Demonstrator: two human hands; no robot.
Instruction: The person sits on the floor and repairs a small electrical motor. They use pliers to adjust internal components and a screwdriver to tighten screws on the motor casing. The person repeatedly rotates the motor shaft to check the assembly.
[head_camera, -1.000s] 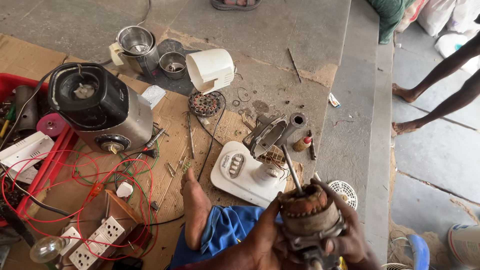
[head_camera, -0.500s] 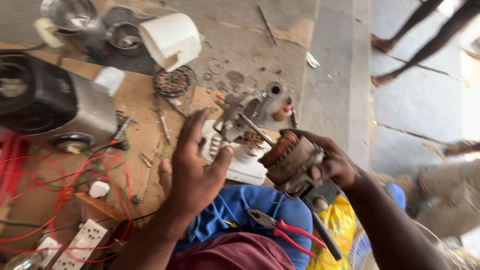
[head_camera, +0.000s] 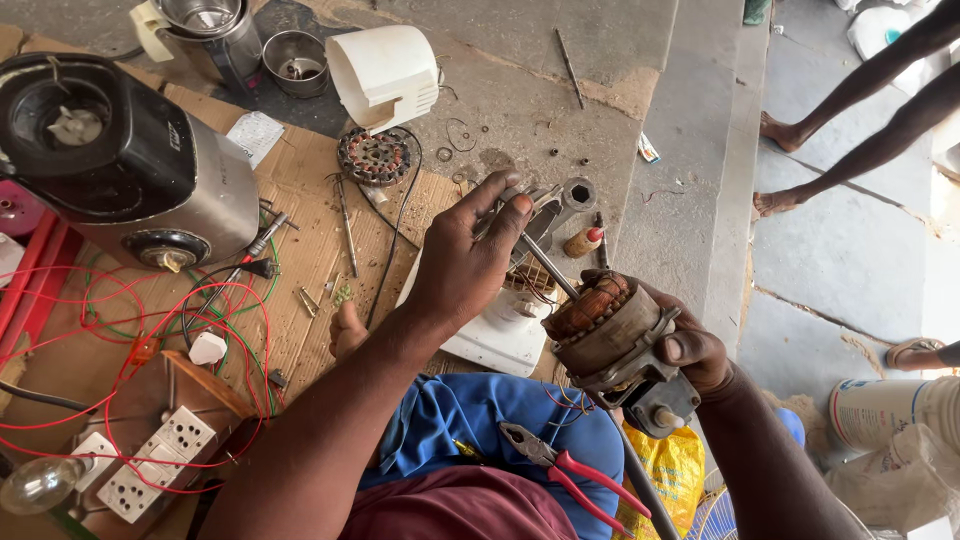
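Left hand (head_camera: 470, 262) has moved up off the lap, now pinching the metal shaft (head_camera: 548, 266) sticking out of the copper-wound motor (head_camera: 606, 330). Right hand (head_camera: 690, 350) is gripping that motor above the knees, over the white appliance base (head_camera: 495, 335); red-handled pliers (head_camera: 560, 465) are lying on the lap.

An open-air, floor-level appliance repair workshop is shown. Flattened cardboard (head_camera: 310, 250) is spread over a concrete floor (head_camera: 640, 130), and a blender base (head_camera: 120, 165), loose red wires (head_camera: 130, 330), a socket board (head_camera: 150, 460), pliers (head_camera: 560, 470) and motor parts (head_camera: 375, 157) are scattered around the hands.
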